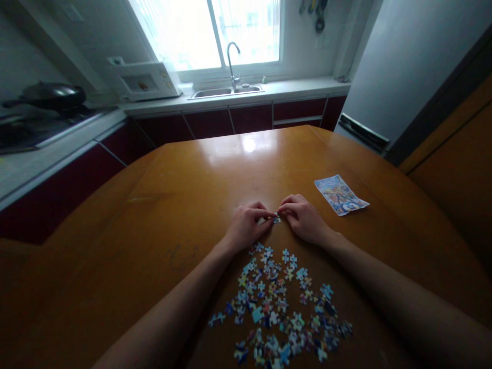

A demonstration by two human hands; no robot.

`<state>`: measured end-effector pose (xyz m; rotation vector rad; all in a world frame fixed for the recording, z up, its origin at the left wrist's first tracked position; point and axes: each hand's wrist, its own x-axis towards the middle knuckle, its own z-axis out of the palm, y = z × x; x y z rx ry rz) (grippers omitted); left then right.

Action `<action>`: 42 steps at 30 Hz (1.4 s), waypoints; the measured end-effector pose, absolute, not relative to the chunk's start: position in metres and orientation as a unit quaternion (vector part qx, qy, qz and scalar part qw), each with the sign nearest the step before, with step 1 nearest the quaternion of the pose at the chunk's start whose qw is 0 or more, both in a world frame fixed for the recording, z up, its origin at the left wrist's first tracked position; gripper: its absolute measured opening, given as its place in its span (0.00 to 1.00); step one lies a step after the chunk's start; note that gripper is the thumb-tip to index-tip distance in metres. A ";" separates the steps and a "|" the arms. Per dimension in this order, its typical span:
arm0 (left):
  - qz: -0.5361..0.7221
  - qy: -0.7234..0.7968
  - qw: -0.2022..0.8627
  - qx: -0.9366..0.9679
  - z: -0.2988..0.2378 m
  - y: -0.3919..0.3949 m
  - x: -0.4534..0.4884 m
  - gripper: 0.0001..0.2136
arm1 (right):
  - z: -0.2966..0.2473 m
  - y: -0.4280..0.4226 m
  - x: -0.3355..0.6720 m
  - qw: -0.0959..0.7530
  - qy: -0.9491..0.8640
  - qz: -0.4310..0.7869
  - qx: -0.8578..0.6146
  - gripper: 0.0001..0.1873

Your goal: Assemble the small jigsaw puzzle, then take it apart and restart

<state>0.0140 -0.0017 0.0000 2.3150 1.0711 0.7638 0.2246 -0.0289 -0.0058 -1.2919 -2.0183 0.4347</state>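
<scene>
Both of my hands rest on a brown wooden table (184,195), fingertips meeting. My left hand (246,225) is closed in a pinch and my right hand (303,218) is pinched too. Between the fingertips sit small jigsaw pieces (277,219), held by both hands and touching each other. Nearer to me, between my forearms, lies a loose heap of several colourful jigsaw pieces (277,302) spread flat on the table. A printed picture sheet (340,195) in blue and yellow lies to the right of my right hand, a little apart from it.
Beyond the table runs a counter with dark red cabinets (246,120), a sink with a tap (230,77) under a bright window, and a white microwave (144,82). A dark pan (54,95) sits on the stove at left. A grey fridge (400,72) stands at right.
</scene>
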 end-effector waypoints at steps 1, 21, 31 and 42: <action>0.278 0.390 0.237 0.845 0.000 -0.002 0.014 0.06 | -0.006 -0.029 0.225 0.345 -0.778 0.168 -0.497 0.13; 0.283 0.384 0.235 0.847 -0.002 0.000 0.014 0.05 | 0.000 -0.033 0.223 0.324 -0.797 0.159 -0.484 0.04; 0.347 0.423 0.284 0.788 0.005 -0.001 0.015 0.08 | -0.001 -0.031 0.225 0.325 -0.793 0.174 -0.485 0.05; 0.313 0.416 0.261 0.813 0.002 -0.002 0.015 0.06 | -0.002 -0.027 0.225 0.380 -0.749 0.215 -0.498 0.13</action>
